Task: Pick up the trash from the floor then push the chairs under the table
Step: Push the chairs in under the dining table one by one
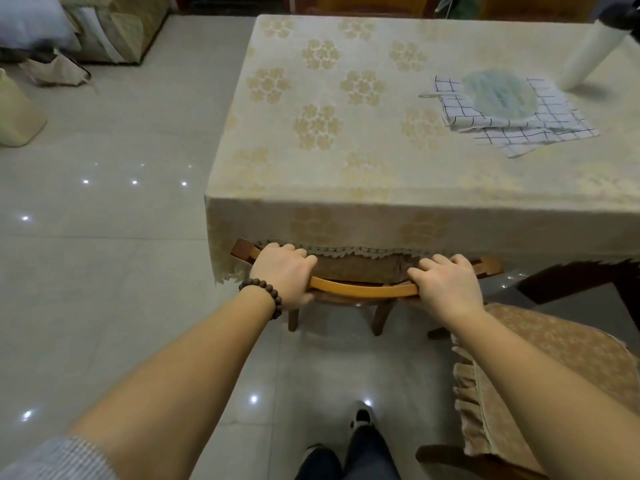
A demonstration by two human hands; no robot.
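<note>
The fingers [301, 256] of the left hand [282, 271] curl over the top rail of a wooden chair [363, 291], just left of the frame's centre, and grasp it. The fingers [429, 268] of the right hand [445, 282] curl over the same rail a little to the right and grasp it as well. A bracelet of dark brown beads [265, 294] circles the left wrist.

The chair's rail is a curved strip of honey-coloured wood with darker brown ends. Its seat sits beneath the table [346, 140], mostly hidden by the hanging edge of the tablecloth [329, 216], and two dark legs show on the tiled floor [104, 271] below the hands. The cloth is pale cream with clusters of yellow flowers and a lace fringe along its lower edge.

A second chair [540, 368] stands at the lower right of the frame, outside the table, its seat covered in a tan patterned cushion with a ruffled border. The right forearm passes over it.

On the table, toward the upper right, lies a folded white cloth with a dark grid pattern [512, 129], and a round pale blue object [498, 98], too blurred to name, rests on it. A white cylinder [588, 53] stands near the upper right corner.

Bags and cushions [86, 32] are piled at the upper left on the floor. The person's shoes [362, 415] show at the bottom centre.
</note>
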